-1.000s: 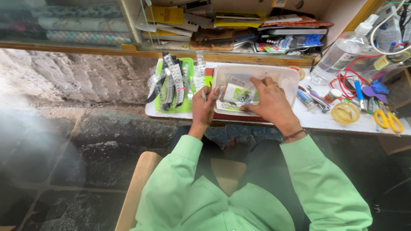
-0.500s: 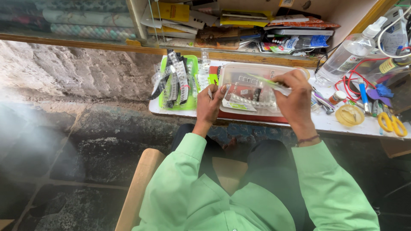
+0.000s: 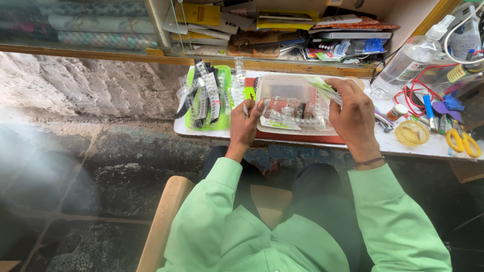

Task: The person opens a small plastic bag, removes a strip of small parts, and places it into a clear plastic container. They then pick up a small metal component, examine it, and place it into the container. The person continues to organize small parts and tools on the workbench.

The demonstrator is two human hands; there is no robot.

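Note:
A clear plastic box (image 3: 272, 85) with small packets and clear strips inside rests on the white table (image 3: 403, 146) in front of me. My right hand (image 3: 353, 113) is over the box's right side, fingers closed on a thin clear packet with green print (image 3: 322, 89). At the box's left edge my left hand (image 3: 245, 123) is curled around a small thin item that I cannot make out. A green tray (image 3: 222, 121) heaped with black and white strips lies to the left of the box.
On the table's right are a clear spray bottle (image 3: 408, 63), red cable (image 3: 411, 98), a round yellow lid (image 3: 412, 133), yellow scissors (image 3: 461, 142) and pens. A shelf (image 3: 282, 30) of stacked packets runs behind. Stone floor lies left; a wooden stool (image 3: 166, 216) is under me.
My right hand has lifted from inside the box to its right edge, now pinching the green-printed packet. My left hand stayed at the box's left edge.

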